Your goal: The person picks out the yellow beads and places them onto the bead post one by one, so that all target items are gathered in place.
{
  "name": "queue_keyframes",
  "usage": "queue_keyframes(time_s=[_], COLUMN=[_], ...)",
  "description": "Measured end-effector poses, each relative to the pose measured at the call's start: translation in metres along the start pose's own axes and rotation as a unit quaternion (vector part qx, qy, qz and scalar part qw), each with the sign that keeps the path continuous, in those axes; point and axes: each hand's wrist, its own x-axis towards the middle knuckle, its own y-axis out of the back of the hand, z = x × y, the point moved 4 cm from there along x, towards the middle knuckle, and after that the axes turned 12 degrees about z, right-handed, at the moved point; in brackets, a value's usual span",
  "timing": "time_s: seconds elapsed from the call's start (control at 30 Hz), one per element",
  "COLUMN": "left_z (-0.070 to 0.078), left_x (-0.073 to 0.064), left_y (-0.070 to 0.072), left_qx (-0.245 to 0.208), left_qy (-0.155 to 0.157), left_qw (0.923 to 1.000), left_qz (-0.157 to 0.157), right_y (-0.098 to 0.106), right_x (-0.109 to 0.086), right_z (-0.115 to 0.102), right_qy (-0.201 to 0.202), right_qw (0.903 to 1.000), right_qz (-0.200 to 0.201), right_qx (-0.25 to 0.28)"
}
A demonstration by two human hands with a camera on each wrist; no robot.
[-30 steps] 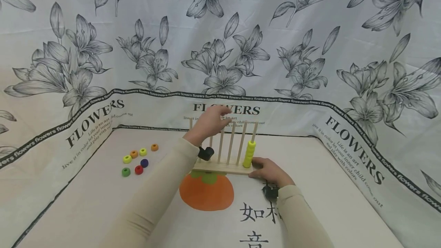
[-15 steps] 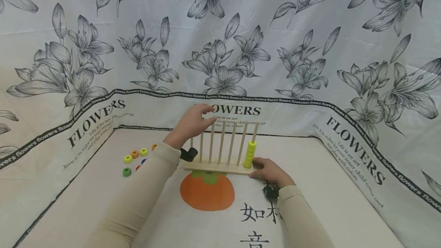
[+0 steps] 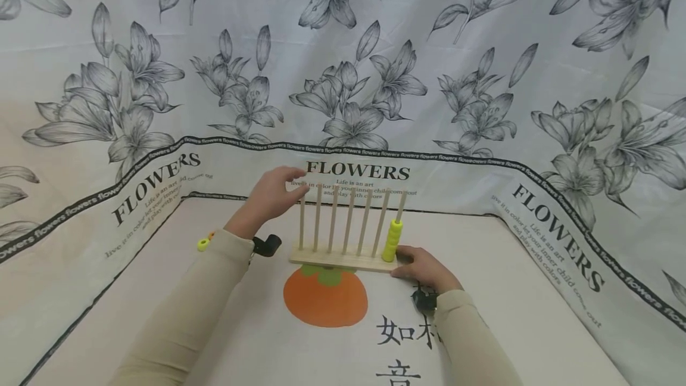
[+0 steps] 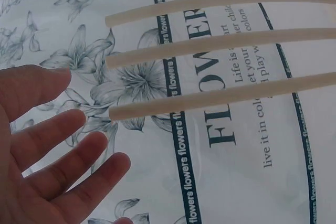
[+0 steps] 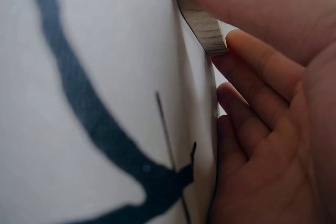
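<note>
A wooden rack with a row of upright pegs stands on the table, its base (image 3: 332, 260) running left to right in the head view. Yellow beads (image 3: 393, 242) are stacked on the rightmost peg; the other pegs carry none. My right hand (image 3: 429, 270) holds the right end of the base. In the right wrist view the thumb lies along the base end (image 5: 202, 30), with the fingers on its other side. My left hand (image 3: 270, 195) hovers by the top of the leftmost peg, holding nothing. The left wrist view shows its fingers (image 4: 79, 156) spread, apart from the pegs (image 4: 226, 95).
A yellow bead (image 3: 203, 245) and part of an orange one show beside the left sleeve (image 3: 187, 302), which hides that area. An orange fruit print (image 3: 326, 296) and black characters (image 3: 393, 331) mark the tabletop. Flower-patterned cloth (image 3: 354, 94) encloses the back and sides.
My left hand has moved left along the peg tops, from the middle pegs to beyond the leftmost one. Its forearm now covers most of the loose beads. The right hand stays on the base.
</note>
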Motion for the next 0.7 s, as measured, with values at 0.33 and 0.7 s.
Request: queue_keyframes(time_s=[0.33,0.7], left_z=[-0.023,-0.052], left_x=[-0.012,-0.022], left_y=[0.011,0.017], left_qx=[0.011,0.009], left_qy=[0.009,0.038], left_qw=[0.9999,0.9992], left_qz=[-0.004,-0.007], right_y=[0.000,0.000], right_x=[0.001,0.000], right_z=[0.002,0.001], right_qy=[0.006,0.003], right_qw=[1.0000,1.0000], right_qz=[0.003,0.002], right_qx=[0.004,0.007])
